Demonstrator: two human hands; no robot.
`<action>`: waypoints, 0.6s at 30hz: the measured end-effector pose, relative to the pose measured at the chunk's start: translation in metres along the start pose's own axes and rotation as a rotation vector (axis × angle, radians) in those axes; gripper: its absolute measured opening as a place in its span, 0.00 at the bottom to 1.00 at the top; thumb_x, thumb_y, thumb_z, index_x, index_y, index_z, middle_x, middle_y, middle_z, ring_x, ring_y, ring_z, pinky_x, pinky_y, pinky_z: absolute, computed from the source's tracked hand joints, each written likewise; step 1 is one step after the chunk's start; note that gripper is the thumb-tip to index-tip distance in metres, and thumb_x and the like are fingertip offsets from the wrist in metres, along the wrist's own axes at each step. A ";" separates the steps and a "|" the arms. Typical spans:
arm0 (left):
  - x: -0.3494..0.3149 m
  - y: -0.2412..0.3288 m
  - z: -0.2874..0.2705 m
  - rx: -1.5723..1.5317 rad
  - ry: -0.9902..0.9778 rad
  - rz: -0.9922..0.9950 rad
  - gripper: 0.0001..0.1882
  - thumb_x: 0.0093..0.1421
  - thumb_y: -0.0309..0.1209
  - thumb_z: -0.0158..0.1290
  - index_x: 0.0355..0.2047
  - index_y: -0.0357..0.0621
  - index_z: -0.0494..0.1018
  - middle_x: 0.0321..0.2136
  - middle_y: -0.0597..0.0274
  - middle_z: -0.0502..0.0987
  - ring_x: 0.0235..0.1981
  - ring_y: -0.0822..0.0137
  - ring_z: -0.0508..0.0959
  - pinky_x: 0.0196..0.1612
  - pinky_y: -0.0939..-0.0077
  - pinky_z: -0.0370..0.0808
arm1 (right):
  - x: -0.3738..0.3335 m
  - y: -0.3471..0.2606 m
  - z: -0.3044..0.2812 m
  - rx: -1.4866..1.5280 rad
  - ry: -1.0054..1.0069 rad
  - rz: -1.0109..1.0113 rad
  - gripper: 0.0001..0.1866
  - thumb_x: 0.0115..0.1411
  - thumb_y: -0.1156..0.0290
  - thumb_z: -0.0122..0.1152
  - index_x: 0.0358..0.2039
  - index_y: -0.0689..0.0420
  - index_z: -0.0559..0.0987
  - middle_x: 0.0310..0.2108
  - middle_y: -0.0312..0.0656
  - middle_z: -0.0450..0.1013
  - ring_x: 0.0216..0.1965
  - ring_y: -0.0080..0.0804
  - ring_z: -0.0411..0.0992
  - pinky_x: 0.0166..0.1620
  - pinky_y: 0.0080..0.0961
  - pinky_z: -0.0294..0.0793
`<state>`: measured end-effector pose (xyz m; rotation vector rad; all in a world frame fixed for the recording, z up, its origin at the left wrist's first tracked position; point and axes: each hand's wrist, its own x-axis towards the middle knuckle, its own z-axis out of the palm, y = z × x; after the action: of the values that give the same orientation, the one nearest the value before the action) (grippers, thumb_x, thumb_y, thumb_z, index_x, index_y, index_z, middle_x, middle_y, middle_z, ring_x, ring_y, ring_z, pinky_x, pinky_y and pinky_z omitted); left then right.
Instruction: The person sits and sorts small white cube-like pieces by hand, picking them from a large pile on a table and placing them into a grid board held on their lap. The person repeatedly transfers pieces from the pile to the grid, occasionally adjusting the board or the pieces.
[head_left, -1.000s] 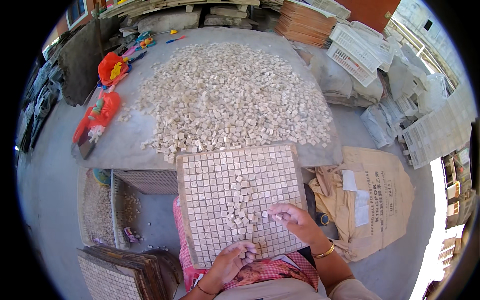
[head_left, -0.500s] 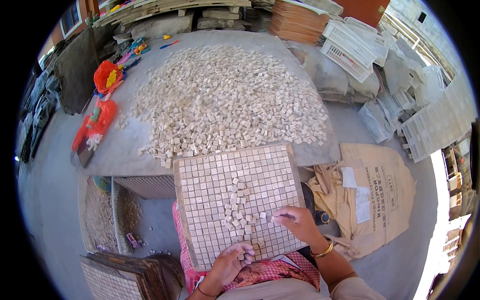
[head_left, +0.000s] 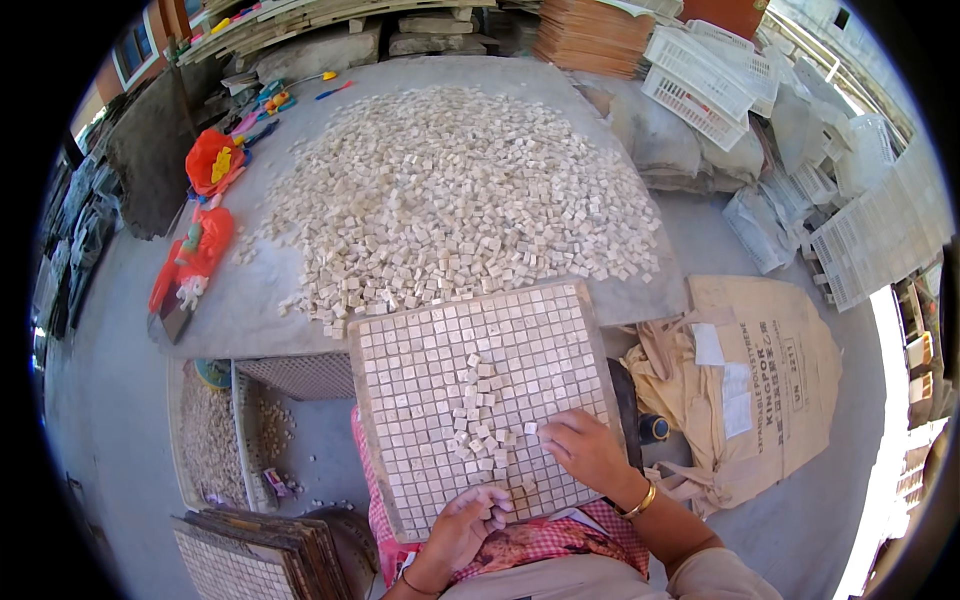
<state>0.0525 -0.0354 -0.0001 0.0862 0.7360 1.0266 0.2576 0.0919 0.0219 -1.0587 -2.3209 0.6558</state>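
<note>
A square tray (head_left: 354,370) rests tilted on my lap, its grid filled with rows of small pale stone tiles. A loose heap of tiles (head_left: 478,400) lies on top, down the middle. My right hand (head_left: 588,455) is over the right part of the grid, fingers pressed together and pointing down; what they hold, if anything, is hidden. One loose white tile (head_left: 530,428) lies just left of those fingertips. My left hand (head_left: 468,522) is at the tray's near edge, palm partly up and fingers curled; I cannot make out what is in it.
A large pile of tiles (head_left: 450,200) covers the grey table (head_left: 250,325) ahead. Red plastic bags (head_left: 208,245) lie at its left. Below left are a bin of tiles (head_left: 205,430) and stacked trays (head_left: 235,555). A tan sack (head_left: 770,400) and white crates (head_left: 700,90) are on the right.
My right fingertips have lowered onto the grid, and the tile seen in them is now hidden. The tile seen in my left fingers no longer shows clearly. The view has shifted slightly.
</note>
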 end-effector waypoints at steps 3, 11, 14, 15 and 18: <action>0.000 0.002 0.001 0.098 -0.021 0.014 0.12 0.65 0.32 0.46 0.40 0.34 0.72 0.32 0.61 0.74 0.30 0.69 0.72 0.38 0.77 0.71 | 0.001 0.002 0.004 -0.040 0.004 -0.010 0.10 0.49 0.75 0.61 0.34 0.57 0.74 0.31 0.42 0.71 0.34 0.43 0.70 0.37 0.36 0.71; 0.004 0.005 0.027 0.988 0.153 0.289 0.08 0.60 0.28 0.54 0.32 0.33 0.76 0.25 0.63 0.75 0.27 0.76 0.72 0.31 0.82 0.69 | 0.012 0.000 0.002 -0.072 -0.045 0.038 0.08 0.50 0.74 0.61 0.32 0.56 0.76 0.31 0.40 0.71 0.35 0.41 0.71 0.37 0.33 0.71; 0.005 0.002 0.027 1.074 0.168 0.279 0.08 0.59 0.28 0.55 0.33 0.33 0.76 0.25 0.61 0.76 0.27 0.74 0.73 0.33 0.80 0.71 | 0.012 0.011 0.012 -0.048 -0.040 -0.064 0.08 0.49 0.76 0.60 0.33 0.57 0.76 0.31 0.39 0.72 0.36 0.41 0.71 0.39 0.33 0.71; 0.005 0.000 0.026 1.092 0.174 0.270 0.08 0.59 0.28 0.55 0.33 0.33 0.76 0.25 0.60 0.76 0.27 0.74 0.73 0.33 0.79 0.71 | 0.012 0.013 0.014 -0.052 -0.038 -0.092 0.09 0.49 0.76 0.59 0.33 0.57 0.76 0.31 0.40 0.72 0.36 0.41 0.71 0.39 0.33 0.71; 0.008 -0.005 0.021 1.061 0.181 0.297 0.09 0.58 0.28 0.55 0.33 0.33 0.76 0.26 0.60 0.76 0.27 0.74 0.74 0.33 0.79 0.71 | 0.013 0.014 0.014 -0.056 -0.012 -0.145 0.09 0.48 0.76 0.56 0.33 0.59 0.75 0.31 0.41 0.72 0.37 0.41 0.70 0.41 0.34 0.70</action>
<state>0.0713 -0.0262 0.0101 1.0510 1.4028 0.8243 0.2487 0.1076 0.0056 -0.9024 -2.4122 0.5451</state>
